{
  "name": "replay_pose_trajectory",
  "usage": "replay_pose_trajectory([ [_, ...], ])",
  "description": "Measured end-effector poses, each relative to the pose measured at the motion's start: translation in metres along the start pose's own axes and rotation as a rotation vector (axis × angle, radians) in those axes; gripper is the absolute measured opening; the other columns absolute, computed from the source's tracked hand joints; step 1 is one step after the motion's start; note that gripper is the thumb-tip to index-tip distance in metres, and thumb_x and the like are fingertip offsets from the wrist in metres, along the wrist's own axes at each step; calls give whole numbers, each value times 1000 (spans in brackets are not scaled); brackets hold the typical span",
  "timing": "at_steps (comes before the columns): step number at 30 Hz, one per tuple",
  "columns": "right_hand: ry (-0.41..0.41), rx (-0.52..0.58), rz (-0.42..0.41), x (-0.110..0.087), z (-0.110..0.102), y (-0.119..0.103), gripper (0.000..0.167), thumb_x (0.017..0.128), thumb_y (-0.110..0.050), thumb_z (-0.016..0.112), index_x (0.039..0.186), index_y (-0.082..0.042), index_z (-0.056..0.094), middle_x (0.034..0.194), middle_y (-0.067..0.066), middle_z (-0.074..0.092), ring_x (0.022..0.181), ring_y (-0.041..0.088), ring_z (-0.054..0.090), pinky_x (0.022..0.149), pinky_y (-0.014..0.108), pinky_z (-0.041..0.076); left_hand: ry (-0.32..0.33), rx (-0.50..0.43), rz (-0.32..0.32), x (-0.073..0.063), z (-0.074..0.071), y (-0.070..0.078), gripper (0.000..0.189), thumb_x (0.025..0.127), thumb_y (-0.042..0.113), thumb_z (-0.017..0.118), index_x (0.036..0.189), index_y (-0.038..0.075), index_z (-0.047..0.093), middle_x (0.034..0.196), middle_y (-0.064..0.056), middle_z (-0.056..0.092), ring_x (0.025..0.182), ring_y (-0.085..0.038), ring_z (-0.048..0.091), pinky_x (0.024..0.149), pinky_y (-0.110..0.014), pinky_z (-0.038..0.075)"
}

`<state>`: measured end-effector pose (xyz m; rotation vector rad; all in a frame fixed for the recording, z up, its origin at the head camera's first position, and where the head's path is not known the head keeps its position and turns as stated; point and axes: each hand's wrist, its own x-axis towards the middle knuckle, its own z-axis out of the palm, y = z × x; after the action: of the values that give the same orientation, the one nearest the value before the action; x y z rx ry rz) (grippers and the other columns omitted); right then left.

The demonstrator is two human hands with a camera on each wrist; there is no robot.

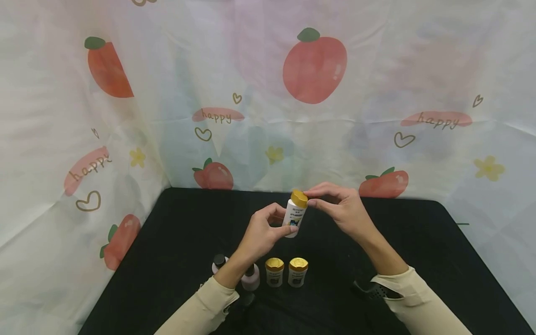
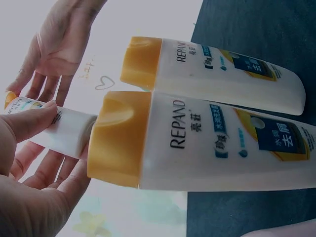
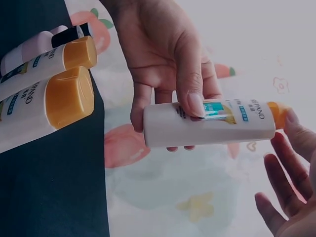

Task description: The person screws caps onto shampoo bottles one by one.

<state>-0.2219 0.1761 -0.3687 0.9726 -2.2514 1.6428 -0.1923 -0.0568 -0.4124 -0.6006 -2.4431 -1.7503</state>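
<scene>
A white shampoo bottle (image 1: 294, 213) with a gold cap is held up, slightly tilted, above the black table. My left hand (image 1: 261, 230) grips its lower body, thumb across the front label. At the top, my right hand (image 1: 351, 213) pinches the gold cap (image 3: 279, 114) between thumb and forefinger; its other fingers are spread apart in the right wrist view. Two matching bottles stand on the table below the hands, one on the left (image 1: 274, 275) and one on the right (image 1: 298, 275). "REPAND" is printed on their labels.
Beside my left forearm stand two pale pink bottles with black caps, one nearer (image 1: 251, 280) and one farther left (image 1: 215, 268), partly hidden by the arm. The black table (image 1: 188, 223) meets a fruit-printed cloth backdrop (image 1: 259, 153) at its back and left.
</scene>
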Motion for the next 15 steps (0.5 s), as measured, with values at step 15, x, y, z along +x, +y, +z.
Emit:
replay_pose_trajectory([
  [15, -14, -4, 55, 2, 4, -2, 36, 93, -6, 73, 128, -11, 70, 125, 8, 71, 114, 12, 67, 93, 25, 55, -7, 1, 20, -1, 3, 2, 25, 87, 18, 82, 106, 17, 67, 109, 3, 70, 99, -14, 68, 88, -39, 57],
])
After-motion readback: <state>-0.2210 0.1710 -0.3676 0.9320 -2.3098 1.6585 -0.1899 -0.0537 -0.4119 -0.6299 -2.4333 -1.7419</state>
